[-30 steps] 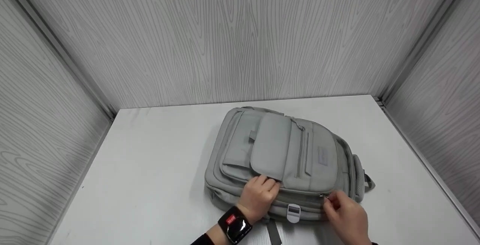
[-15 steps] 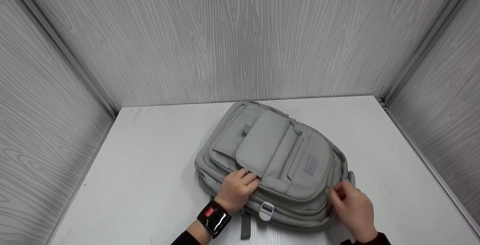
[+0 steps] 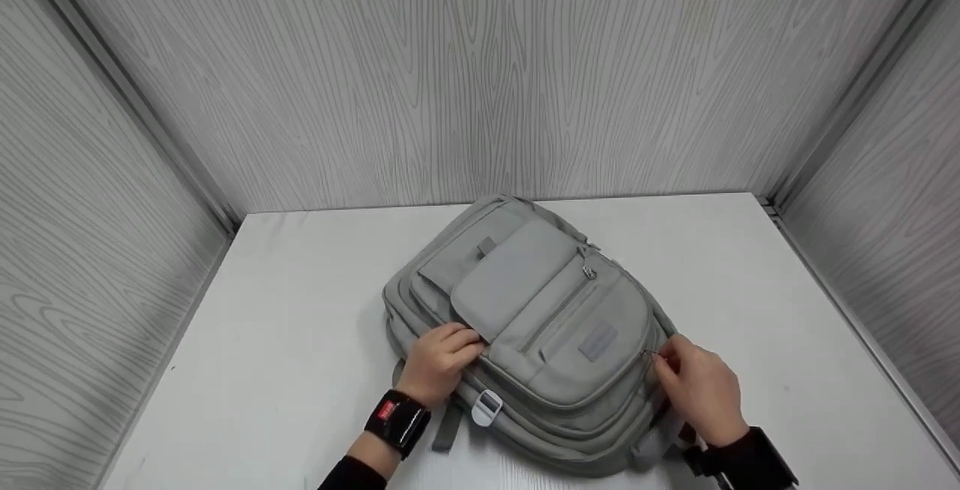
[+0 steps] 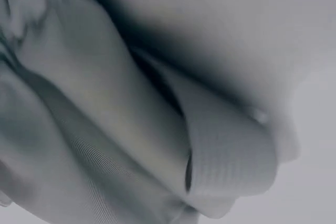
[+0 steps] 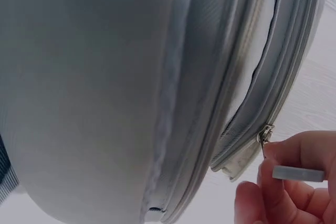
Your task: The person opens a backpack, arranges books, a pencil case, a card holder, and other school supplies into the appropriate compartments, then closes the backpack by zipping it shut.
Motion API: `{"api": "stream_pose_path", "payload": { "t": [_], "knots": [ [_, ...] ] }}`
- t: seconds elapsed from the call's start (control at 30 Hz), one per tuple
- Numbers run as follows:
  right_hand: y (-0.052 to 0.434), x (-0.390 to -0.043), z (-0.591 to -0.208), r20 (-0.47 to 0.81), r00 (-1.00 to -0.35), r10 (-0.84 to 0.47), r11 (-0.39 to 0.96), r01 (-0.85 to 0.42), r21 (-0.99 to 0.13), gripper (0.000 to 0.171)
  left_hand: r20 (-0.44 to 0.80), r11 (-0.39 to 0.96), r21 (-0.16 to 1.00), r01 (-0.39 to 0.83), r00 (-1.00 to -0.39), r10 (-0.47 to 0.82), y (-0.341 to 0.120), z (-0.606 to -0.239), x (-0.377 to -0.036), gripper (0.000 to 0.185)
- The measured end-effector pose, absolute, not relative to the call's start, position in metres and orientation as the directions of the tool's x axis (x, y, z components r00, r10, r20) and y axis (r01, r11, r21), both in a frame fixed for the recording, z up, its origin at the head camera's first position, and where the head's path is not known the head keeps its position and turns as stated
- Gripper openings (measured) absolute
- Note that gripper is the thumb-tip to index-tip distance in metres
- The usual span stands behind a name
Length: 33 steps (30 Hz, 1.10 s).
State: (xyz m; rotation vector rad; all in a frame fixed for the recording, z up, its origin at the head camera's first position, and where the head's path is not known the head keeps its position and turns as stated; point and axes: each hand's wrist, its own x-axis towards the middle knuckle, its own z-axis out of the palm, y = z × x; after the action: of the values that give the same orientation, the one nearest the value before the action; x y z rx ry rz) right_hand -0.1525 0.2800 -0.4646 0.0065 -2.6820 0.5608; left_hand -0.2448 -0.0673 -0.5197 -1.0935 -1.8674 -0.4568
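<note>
A grey backpack (image 3: pixel 510 280) lies front side up, its top end toward the lower right in the head view. My left hand (image 3: pixel 439 362) grips its near side edge beside the front flap, fingers curled over the fabric. At the rounded top end, my right hand (image 3: pixel 701 389) pinches a small metal zipper pull (image 5: pixel 265 134) between thumb and forefinger. The right wrist view shows the zipper track running up from that pull and a parted seam beside it. Close grey folds and a wide fabric loop (image 4: pixel 226 145) fill the left wrist view, where the fingers are hidden.
The backpack rests on a white table (image 3: pixel 300 340) enclosed by wood-grain panels (image 3: pixel 480 77) at the back and sides. A light plastic buckle (image 3: pixel 487 408) and a dark strap (image 3: pixel 448 428) hang along the near side of the bag.
The backpack has turned clockwise and shifted left. My left hand moved left with its edge, while the right hand drew the zipper pull around toward the bag's top end.
</note>
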Motion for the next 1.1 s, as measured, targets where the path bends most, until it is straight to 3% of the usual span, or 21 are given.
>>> {"api": "stream_pose_path", "payload": {
  "t": [0.2,0.3,0.43,0.53,0.77,0.93,1.1],
  "knots": [
    [0.273,-0.150,-0.466,0.349,-0.935,0.062,0.911,-0.090,-0.403,0.016,0.838,0.662,0.008,0.749,-0.367,0.405,-0.066,-0.516,-0.235,0.010],
    [0.271,-0.149,-0.467,0.327,-0.943,0.067,0.907,-0.079,-0.414,0.016,0.799,0.708,0.103,0.698,-0.482,0.359,-0.053,-0.501,-0.214,0.014],
    [0.271,-0.148,-0.467,0.325,-0.943,0.075,0.906,-0.072,-0.418,0.017,0.757,0.697,0.219,0.682,-0.570,0.320,-0.012,-0.480,-0.178,0.021],
    [0.272,-0.148,-0.467,0.331,-0.941,0.078,0.905,-0.072,-0.420,0.018,0.747,0.698,0.191,0.690,-0.564,0.353,0.026,-0.474,-0.157,0.017],
    [0.271,-0.147,-0.465,0.317,-0.946,0.068,0.907,-0.074,-0.414,0.017,0.770,0.805,-0.139,0.576,-0.449,0.454,0.085,-0.491,-0.142,0.008],
    [0.270,-0.145,-0.465,0.307,-0.950,0.056,0.911,-0.078,-0.405,0.017,0.767,0.841,-0.220,0.493,-0.445,0.462,0.089,-0.496,-0.147,0.006],
    [0.270,-0.146,-0.465,0.290,-0.956,0.044,0.915,-0.078,-0.396,0.019,0.740,0.801,-0.286,0.527,-0.410,0.534,0.077,-0.498,-0.147,0.006]
  ]
}}
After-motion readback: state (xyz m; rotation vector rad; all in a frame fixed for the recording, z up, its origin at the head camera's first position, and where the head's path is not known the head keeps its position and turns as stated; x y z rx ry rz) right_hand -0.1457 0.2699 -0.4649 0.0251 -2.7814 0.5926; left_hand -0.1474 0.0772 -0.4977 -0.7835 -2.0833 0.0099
